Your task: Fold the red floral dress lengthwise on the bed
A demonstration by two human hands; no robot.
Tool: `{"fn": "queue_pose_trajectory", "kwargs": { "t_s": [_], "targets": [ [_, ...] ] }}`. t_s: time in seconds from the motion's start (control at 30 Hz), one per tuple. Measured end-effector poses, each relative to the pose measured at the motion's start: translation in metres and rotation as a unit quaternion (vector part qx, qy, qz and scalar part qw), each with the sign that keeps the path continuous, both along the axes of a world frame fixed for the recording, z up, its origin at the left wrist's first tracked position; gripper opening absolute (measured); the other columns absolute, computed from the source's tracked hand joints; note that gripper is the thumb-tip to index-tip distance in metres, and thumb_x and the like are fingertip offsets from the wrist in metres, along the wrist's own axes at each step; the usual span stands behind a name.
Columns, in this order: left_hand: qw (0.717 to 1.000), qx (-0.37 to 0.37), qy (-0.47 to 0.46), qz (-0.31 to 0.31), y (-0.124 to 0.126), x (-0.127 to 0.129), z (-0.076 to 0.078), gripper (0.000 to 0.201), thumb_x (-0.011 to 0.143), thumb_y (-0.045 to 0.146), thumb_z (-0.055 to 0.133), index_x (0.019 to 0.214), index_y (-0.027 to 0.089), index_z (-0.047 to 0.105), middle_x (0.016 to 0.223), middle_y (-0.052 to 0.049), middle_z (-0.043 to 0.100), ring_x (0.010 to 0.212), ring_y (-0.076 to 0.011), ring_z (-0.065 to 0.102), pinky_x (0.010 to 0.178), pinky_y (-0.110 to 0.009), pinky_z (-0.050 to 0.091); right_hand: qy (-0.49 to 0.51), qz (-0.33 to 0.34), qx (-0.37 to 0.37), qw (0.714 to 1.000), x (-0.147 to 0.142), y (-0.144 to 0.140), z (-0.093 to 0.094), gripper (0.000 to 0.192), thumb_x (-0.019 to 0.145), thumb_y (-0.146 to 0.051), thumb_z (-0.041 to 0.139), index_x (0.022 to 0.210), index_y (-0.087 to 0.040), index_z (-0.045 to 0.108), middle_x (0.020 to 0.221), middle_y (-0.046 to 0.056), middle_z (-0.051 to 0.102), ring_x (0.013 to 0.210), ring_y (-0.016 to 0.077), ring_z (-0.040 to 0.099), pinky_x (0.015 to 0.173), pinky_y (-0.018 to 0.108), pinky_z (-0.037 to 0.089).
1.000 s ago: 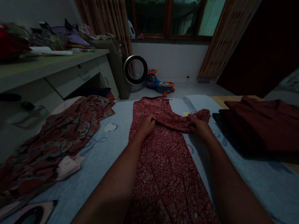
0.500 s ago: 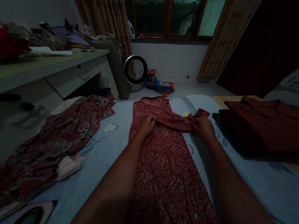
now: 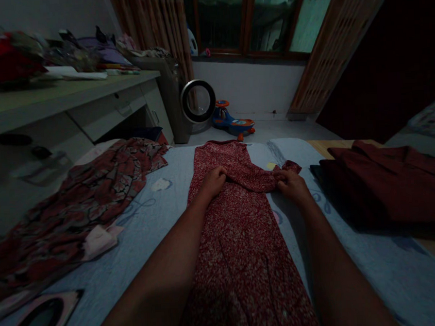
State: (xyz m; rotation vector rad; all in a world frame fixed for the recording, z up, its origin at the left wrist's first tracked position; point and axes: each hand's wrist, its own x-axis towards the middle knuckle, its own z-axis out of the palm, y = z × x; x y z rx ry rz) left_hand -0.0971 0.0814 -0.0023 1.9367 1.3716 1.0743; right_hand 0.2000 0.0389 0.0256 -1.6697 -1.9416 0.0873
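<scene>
Nowhere can I read a brand, label or any writing; the light is dim. At far left a cluttered desk [image 3: 71, 95]. Near it, on the left of the pale blue sheet [image 3: 151, 220], a crumpled patterned garment [image 3: 77, 199] lies in a heap. At centre, the red speckled dress [image 3: 239, 230] lies flat on the sheet, long axis running near to far, its narrow end pointing far toward the window [image 3: 250, 20]. My left hand [image 3: 214, 181] is closed, pinching a fold of the dress at its left edge. One sleeve [image 3: 262, 177] is folded crosswise over the body, right to left. My right hand [image 3: 293, 185] is closed on that sleeve near its cuff. At right, a dark red folded pile [image 3: 386, 183], just beside the dress and apart from it.
</scene>
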Motion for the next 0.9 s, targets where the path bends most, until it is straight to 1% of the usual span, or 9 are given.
{"fn": "queue_pose_trajectory", "kwargs": {
  "t_s": [0.13, 0.23, 0.4, 0.47, 0.57, 0.63, 0.77, 0.83, 0.9],
  "targets": [
    [1.0, 0.002, -0.001, -0.006, 0.0, 0.0, -0.001, 0.017, 0.079, 0.009, 0.047, 0.079, 0.019, 0.06, 0.087, -0.002, 0.068, 0.089, -0.0195, 0.062, 0.087, -0.032, 0.049, -0.026, 0.026, -0.03, 0.999, -0.004, 0.002, -0.001, 0.019, 0.079, -0.024, 0.059, 0.087, -0.02, 0.076, 0.084, 0.008, 0.066, 0.083, 0.0243, 0.06, 0.076, 0.034, 0.044],
    [1.0, 0.006, -0.002, -0.009, 0.0, 0.0, -0.001, 0.017, 0.079, 0.009, 0.047, 0.078, 0.019, 0.06, 0.087, -0.002, 0.068, 0.089, -0.0198, 0.062, 0.087, -0.032, 0.049, -0.021, 0.014, -0.028, 0.999, -0.005, 0.003, -0.001, 0.013, 0.079, -0.021, 0.06, 0.08, -0.02, 0.073, 0.083, 0.007, 0.063, 0.083, 0.0231, 0.058, 0.075, 0.034, 0.043],
    [1.0, 0.003, -0.004, -0.004, 0.0, -0.001, 0.0, 0.017, 0.079, 0.008, 0.047, 0.079, 0.019, 0.06, 0.089, -0.002, 0.069, 0.091, -0.0201, 0.063, 0.089, -0.033, 0.049, 0.051, -0.01, 0.029, 0.998, -0.007, 0.001, 0.005, 0.004, 0.077, -0.024, 0.062, 0.075, -0.021, 0.064, 0.085, 0.005, 0.061, 0.083, 0.0219, 0.056, 0.077, 0.033, 0.045],
    [1.0, 0.004, -0.013, -0.005, 0.0, -0.001, 0.001, 0.016, 0.079, 0.008, 0.048, 0.079, 0.019, 0.059, 0.089, -0.003, 0.069, 0.091, -0.0201, 0.063, 0.088, -0.032, 0.049, 0.078, -0.006, 0.065, 0.995, -0.01, -0.001, 0.011, 0.007, 0.078, -0.027, 0.06, 0.072, -0.022, 0.059, 0.083, 0.005, 0.061, 0.083, 0.022, 0.056, 0.077, 0.033, 0.045],
    [1.0, 0.006, -0.021, -0.006, 0.0, -0.001, 0.001, 0.016, 0.078, 0.008, 0.048, 0.078, 0.019, 0.058, 0.088, -0.003, 0.068, 0.089, -0.0201, 0.062, 0.087, -0.032, 0.049, 0.115, -0.002, 0.112, 0.987, -0.015, -0.006, 0.02, 0.01, 0.081, -0.029, 0.056, 0.073, -0.023, 0.055, 0.085, 0.006, 0.061, 0.085, 0.022, 0.056, 0.08, 0.033, 0.045],
    [1.0, 0.004, -0.024, -0.006, -0.001, -0.001, 0.001, 0.015, 0.078, 0.008, 0.048, 0.079, 0.019, 0.058, 0.088, -0.002, 0.068, 0.089, -0.0199, 0.062, 0.087, -0.032, 0.049, 0.142, -0.011, 0.121, 0.982, -0.018, -0.009, 0.025, 0.011, 0.083, -0.031, 0.054, 0.076, -0.023, 0.055, 0.085, 0.005, 0.062, 0.083, 0.0212, 0.058, 0.078, 0.033, 0.044],
    [0.999, -0.008, -0.035, -0.006, -0.002, -0.001, 0.002, 0.014, 0.079, 0.01, 0.048, 0.08, 0.019, 0.059, 0.088, -0.002, 0.067, 0.089, -0.0194, 0.062, 0.087, -0.031, 0.048, 0.175, -0.045, 0.109, 0.978, -0.018, -0.012, 0.026, 0.015, 0.085, -0.037, 0.052, 0.081, -0.023, 0.054, 0.08, 0.003, 0.062, 0.073, 0.0199, 0.058, 0.071, 0.031, 0.043],
    [0.999, -0.007, -0.045, -0.003, -0.001, -0.001, 0.002, 0.013, 0.078, 0.011, 0.048, 0.08, 0.019, 0.058, 0.088, -0.002, 0.067, 0.088, -0.0192, 0.062, 0.086, -0.03, 0.048, 0.173, -0.041, 0.094, 0.98, -0.016, -0.011, 0.023, 0.014, 0.084, -0.036, 0.051, 0.081, -0.022, 0.054, 0.079, 0.002, 0.062, 0.073, 0.0198, 0.058, 0.071, 0.032, 0.043],
    [0.999, -0.004, -0.054, 0.001, 0.0, -0.001, 0.001, 0.013, 0.078, 0.011, 0.048, 0.079, 0.019, 0.058, 0.087, -0.001, 0.067, 0.087, -0.0189, 0.061, 0.085, -0.03, 0.048, 0.161, -0.018, 0.074, 0.984, -0.012, -0.008, 0.021, 0.011, 0.081, -0.032, 0.051, 0.084, -0.022, 0.056, 0.082, 0.003, 0.063, 0.075, 0.0202, 0.059, 0.073, 0.032, 0.043]
  ]
}}
